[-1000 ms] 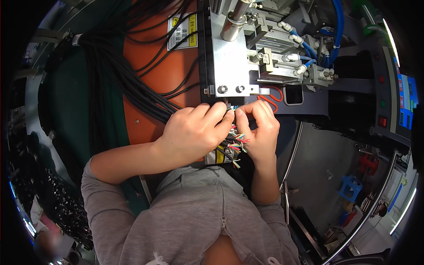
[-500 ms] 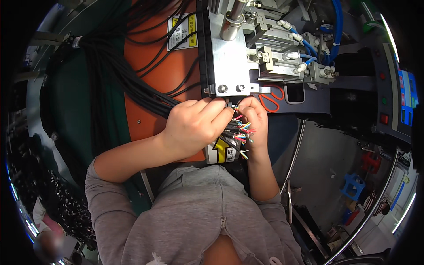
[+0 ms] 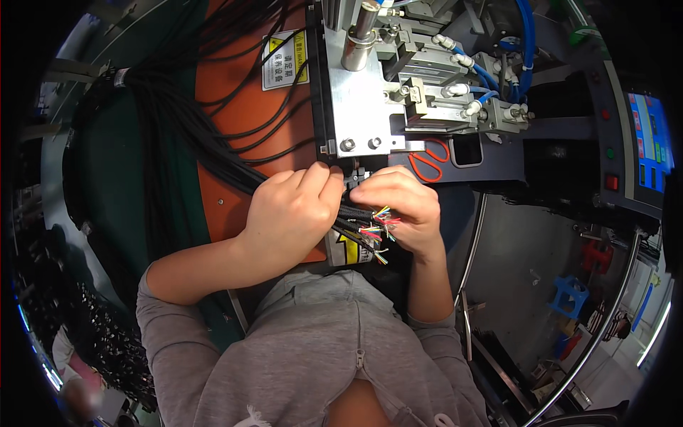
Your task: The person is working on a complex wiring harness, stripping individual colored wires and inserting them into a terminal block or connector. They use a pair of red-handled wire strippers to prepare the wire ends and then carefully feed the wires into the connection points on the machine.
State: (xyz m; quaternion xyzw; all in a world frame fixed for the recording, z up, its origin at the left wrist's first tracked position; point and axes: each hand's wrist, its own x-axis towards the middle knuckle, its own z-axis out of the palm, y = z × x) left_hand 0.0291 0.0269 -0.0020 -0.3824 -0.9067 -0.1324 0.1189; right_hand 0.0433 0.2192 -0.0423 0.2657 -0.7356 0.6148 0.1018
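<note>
While the L hand curls over the bundle of slim, matte-black round cables, their long axis runs far left to near right, passing under that hand; so L's nearer, w/ the R hand just to its right. Loose ends, a fan of thin red, yellow & white wires, poke out btwn 'em on the near side. L fingers bent, grip hidden; R fingers bent inward too, can't tell if they're pinching. Small, blocky black fixture sits btwn the hands, just near of the smooth, shiny flat metal plate.
</note>
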